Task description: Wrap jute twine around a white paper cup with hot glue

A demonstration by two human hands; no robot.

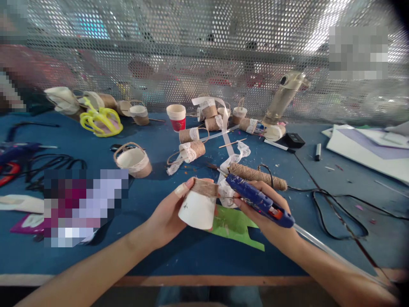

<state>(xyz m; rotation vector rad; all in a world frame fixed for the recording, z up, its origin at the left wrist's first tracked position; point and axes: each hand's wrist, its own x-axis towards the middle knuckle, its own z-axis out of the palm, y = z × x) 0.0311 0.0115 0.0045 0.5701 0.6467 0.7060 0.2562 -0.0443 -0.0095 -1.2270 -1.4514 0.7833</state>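
My left hand [168, 215] is closed around a white paper cup [197, 209], which is tilted with its narrow end up. Brown twine [205, 187] is wound in a band around that upper part. A blue hot glue gun [257, 195] lies across my right hand [275, 228], its nozzle pointing up and left, with a clear glue stick [322, 247] sticking out behind. A thin strand runs from the cup to my right fingertips, which pinch it. Behind the gun lies a twine roll [275, 180], beside white lace [234, 160]. Green paper [233, 228] lies beneath.
Twine-wrapped cups [191, 151] and a handled cup [136, 164] stand or lie behind my hands, near a red cup [177, 117]. A black cord [338, 232] loops at right. Another glue gun [19, 151] lies left. A perforated metal screen [179, 55] closes the back.
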